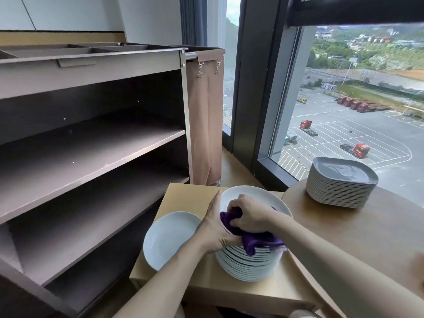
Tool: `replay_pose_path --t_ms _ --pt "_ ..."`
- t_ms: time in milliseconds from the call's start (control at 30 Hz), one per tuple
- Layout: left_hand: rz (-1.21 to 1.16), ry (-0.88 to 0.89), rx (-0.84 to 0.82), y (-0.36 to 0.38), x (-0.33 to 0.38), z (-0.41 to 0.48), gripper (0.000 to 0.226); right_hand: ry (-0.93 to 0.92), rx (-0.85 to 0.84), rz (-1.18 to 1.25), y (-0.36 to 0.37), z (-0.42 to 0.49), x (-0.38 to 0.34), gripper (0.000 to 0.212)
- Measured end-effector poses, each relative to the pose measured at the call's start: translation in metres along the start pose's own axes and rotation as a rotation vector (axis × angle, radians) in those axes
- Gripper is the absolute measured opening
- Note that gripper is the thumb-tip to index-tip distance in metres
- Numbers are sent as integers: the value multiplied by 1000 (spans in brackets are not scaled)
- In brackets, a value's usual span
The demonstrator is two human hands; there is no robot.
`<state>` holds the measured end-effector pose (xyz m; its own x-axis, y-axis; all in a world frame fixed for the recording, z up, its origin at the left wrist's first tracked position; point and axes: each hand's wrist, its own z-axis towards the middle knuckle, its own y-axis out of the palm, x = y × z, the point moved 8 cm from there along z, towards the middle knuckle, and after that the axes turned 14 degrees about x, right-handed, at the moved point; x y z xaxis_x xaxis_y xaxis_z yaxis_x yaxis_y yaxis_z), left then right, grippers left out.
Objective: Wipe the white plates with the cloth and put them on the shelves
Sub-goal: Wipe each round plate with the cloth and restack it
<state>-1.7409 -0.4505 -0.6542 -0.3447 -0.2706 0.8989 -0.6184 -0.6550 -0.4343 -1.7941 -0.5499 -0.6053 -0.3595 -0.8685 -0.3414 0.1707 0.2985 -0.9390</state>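
Head view looks down on the right hand [249,216], its fingers bunched tight around the purple cloth [252,237] and pressing it into the top plate [250,193] of the stack of white plates [249,265]. The left hand [214,228] lies flat against that plate's left rim with its fingers straight. The cloth hides the thumb, so I cannot tell whether it hooks over the edge. From where I stand the stack is the worry. It is tall and sits on a small wooden table [190,196], so a hard sideways rub could push the upper plates out of line or off the pile. The flat left hand props the rim more than it grips it. A tail of cloth hangs over the near side of the pile and could catch a rim when the top plate is lifted. The single white plate [169,237] lies just beside the stack at the table's left edge, close under the left forearm, and a careless elbow could knock it to the floor. The shelves [91,145] to the left hold no plates yet. The grey plates [341,182] sit well apart.
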Motion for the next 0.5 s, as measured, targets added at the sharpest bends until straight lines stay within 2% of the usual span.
replay_pose_path --t_ms 133,233,333,500 --pt "4 9 -8 2 0 0 148 40 85 -90 2 9 12 24" --pt "30 9 -15 0 1 -1 149 84 214 -160 1 13 26 34" --pt "32 31 14 -2 3 -1 147 166 308 -229 -2 15 46 38" --pt "-9 79 64 -2 9 -3 134 232 342 -400 -15 3 74 35"
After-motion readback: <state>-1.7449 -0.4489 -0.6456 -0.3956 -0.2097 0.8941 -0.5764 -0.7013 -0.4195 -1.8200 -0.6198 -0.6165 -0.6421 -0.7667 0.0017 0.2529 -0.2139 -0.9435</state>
